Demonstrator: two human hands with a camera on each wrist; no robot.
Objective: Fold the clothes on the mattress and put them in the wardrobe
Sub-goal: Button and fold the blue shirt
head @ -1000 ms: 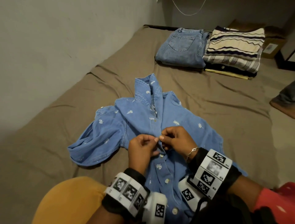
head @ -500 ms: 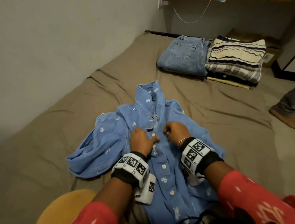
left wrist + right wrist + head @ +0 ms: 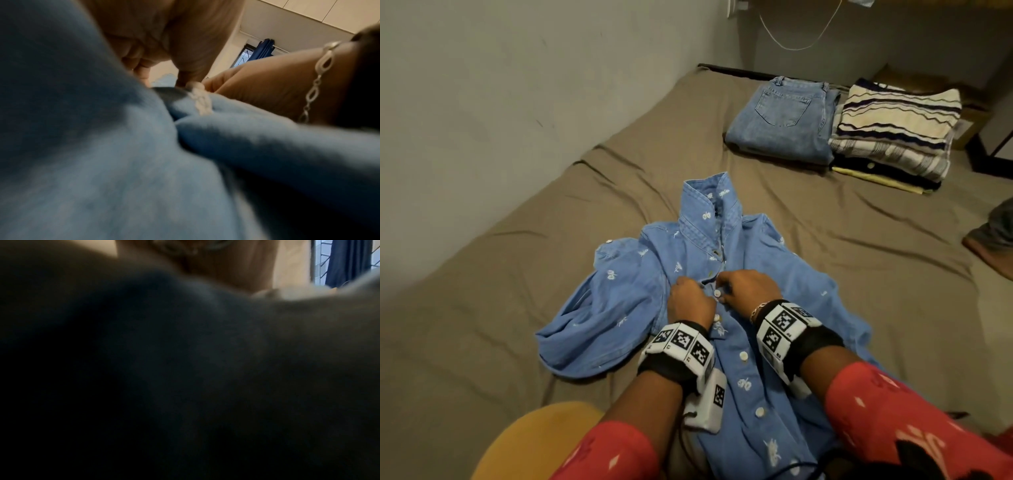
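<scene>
Blue embroidered denim shirt [image 3: 739, 274] lies mid-mattress [image 3: 551, 240]; my left hand [image 3: 690, 301] and right hand [image 3: 748, 289] pinch its button placket with curled fingers.

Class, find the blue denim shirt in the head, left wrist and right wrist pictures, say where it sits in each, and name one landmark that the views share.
Head: the blue denim shirt lies centre frame on the mattress, both hands at its button placket.
Left wrist: it fills the left and lower frame, blurred.
Right wrist: dark blur, probably the shirt; cannot tell for sure.
Shared landmark: the bracelet on the right wrist, also seen in the left wrist view.
</scene>
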